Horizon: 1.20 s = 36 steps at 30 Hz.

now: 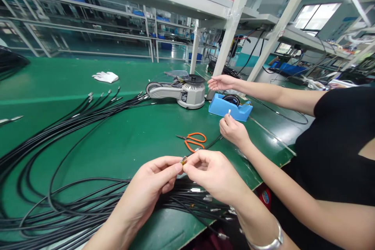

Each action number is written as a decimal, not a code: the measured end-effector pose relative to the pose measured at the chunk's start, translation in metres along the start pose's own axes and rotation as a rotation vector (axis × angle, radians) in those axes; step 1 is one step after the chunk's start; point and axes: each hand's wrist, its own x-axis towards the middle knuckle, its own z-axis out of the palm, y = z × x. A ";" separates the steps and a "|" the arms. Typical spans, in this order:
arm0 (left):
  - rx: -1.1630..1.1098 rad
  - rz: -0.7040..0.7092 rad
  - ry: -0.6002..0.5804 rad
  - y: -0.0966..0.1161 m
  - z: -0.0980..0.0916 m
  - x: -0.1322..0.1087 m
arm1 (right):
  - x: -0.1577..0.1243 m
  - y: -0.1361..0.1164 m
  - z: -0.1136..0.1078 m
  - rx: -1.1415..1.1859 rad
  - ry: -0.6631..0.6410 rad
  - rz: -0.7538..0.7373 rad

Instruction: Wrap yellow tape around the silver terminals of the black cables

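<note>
My left hand (pixel 154 175) and my right hand (pixel 212 174) meet above the green mat, their fingertips pinching a small brass-coloured cable connector (pixel 183 160). Its fine details are partly hidden by my fingers. Orange-handled scissors (pixel 193 141) lie just beyond my hands. A large bundle of black cables (pixel 73 133) with metal tips fans across the mat on the left and passes beneath my wrists.
A co-worker's hands (pixel 234 131) are at the right, one pinching a small white piece beside a blue tape holder (pixel 230 109). A grey tape dispenser (pixel 187 91) and white glove (pixel 105 77) sit on the green bench mat (pixel 123 72). Shelving stands behind.
</note>
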 end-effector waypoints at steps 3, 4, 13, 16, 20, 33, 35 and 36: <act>-0.005 0.002 0.004 0.001 0.000 -0.001 | 0.000 0.000 0.000 0.004 -0.004 -0.003; -0.006 0.002 0.006 0.001 0.000 -0.001 | 0.000 0.000 0.000 0.008 -0.007 -0.005; 0.006 -0.004 0.020 0.000 -0.001 -0.002 | 0.000 -0.001 -0.001 -0.001 -0.022 -0.005; 0.022 0.000 0.031 0.000 -0.001 -0.001 | 0.000 0.000 0.000 0.001 -0.021 0.004; 0.070 0.005 0.028 -0.001 -0.001 -0.001 | 0.000 0.001 0.001 -0.005 -0.019 0.010; 0.148 0.048 -0.036 0.002 0.000 -0.004 | 0.001 -0.002 0.000 0.001 -0.018 0.001; 0.172 0.055 -0.015 0.002 -0.002 -0.004 | 0.001 -0.003 -0.001 0.008 -0.001 0.010; 0.198 0.066 -0.006 0.002 -0.003 -0.005 | 0.001 -0.004 -0.001 0.005 0.007 0.015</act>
